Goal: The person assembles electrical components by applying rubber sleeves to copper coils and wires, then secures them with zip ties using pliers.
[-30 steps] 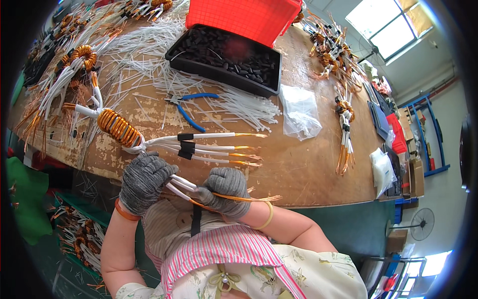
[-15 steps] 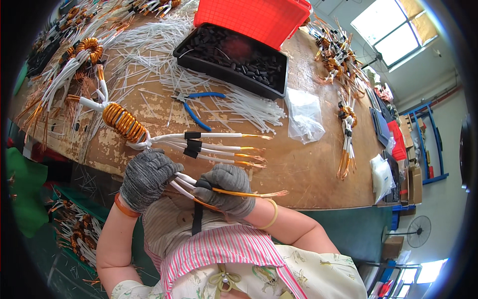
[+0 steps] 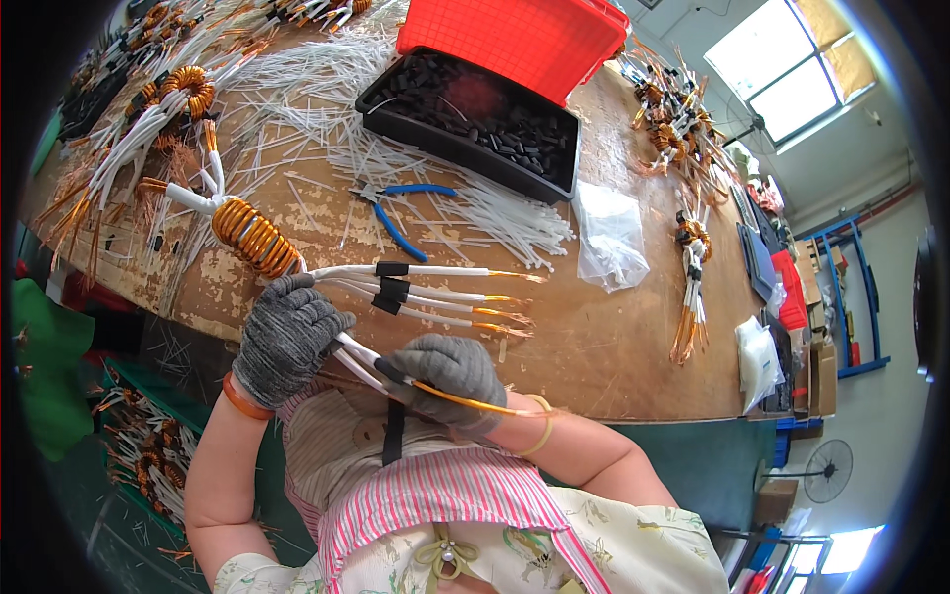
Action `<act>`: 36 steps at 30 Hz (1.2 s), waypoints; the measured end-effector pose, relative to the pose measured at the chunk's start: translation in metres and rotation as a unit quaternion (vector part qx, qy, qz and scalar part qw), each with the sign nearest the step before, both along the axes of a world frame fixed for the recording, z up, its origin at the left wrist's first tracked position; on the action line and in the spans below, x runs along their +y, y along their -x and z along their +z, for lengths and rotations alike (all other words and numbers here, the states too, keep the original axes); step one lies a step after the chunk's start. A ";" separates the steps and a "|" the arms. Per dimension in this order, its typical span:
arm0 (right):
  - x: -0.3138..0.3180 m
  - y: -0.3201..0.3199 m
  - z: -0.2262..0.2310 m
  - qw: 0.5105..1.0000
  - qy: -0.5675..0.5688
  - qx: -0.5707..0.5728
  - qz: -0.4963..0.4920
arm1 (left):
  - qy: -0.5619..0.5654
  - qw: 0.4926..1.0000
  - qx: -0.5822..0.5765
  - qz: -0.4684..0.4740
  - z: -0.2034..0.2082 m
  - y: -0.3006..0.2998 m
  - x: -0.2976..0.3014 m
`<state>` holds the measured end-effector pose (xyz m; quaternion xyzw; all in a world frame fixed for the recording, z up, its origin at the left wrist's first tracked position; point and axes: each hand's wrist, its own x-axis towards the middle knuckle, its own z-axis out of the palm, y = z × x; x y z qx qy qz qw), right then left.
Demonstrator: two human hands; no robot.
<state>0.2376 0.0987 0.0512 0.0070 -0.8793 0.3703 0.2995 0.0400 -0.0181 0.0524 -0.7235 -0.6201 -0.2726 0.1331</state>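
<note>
My left hand [image 3: 290, 335], in a grey knit glove, is closed around white-sleeved wire leads just below a copper-wound coil [image 3: 253, 236]. My right hand [image 3: 450, 384], gloved alike, pinches a short black sleeve [image 3: 389, 370] on one of the leads [image 3: 358, 358] nearest me. That lead's bare copper end [image 3: 465, 398] runs across my right glove toward the wrist. Several other white leads [image 3: 435, 293] of the same coil lie out to the right on the table, with black sleeves [image 3: 392, 288] around them and frayed copper tips.
Beyond the coil lie blue-handled cutters [image 3: 404, 233] and loose white cable ties [image 3: 515, 223]. A black bin [image 3: 475, 153] of black sleeves has a red crate [image 3: 505, 40] behind it. A clear plastic bag [image 3: 611, 238] and finished coils [image 3: 693, 238] sit to the right.
My right hand has shifted slightly left and down along the lead, and the copper end now bends lower. The left hand keeps its grip; the whole view has shifted slightly.
</note>
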 end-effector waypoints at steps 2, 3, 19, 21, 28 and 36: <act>0.000 0.014 -0.003 1.000 0.009 0.002 -0.024 | 0.005 1.000 -0.004 -0.003 -0.004 0.000 0.002; 0.001 0.023 -0.012 0.998 0.042 0.029 -0.025 | 0.012 1.000 -0.008 -0.006 -0.006 0.000 0.002; 0.011 0.045 -0.014 0.999 -0.043 0.009 0.032 | -0.024 0.999 0.016 -0.017 -0.006 0.003 -0.001; 0.009 0.045 -0.014 0.999 -0.013 0.011 0.036 | -0.030 0.999 0.023 -0.005 -0.007 0.002 -0.001; -0.002 0.017 -0.016 0.992 0.099 -0.082 -0.001 | 0.033 0.986 -0.151 -0.062 0.013 -0.003 -0.006; -0.002 0.016 -0.018 0.999 -0.046 -0.005 0.019 | 0.050 0.984 -0.158 -0.070 0.002 0.003 -0.001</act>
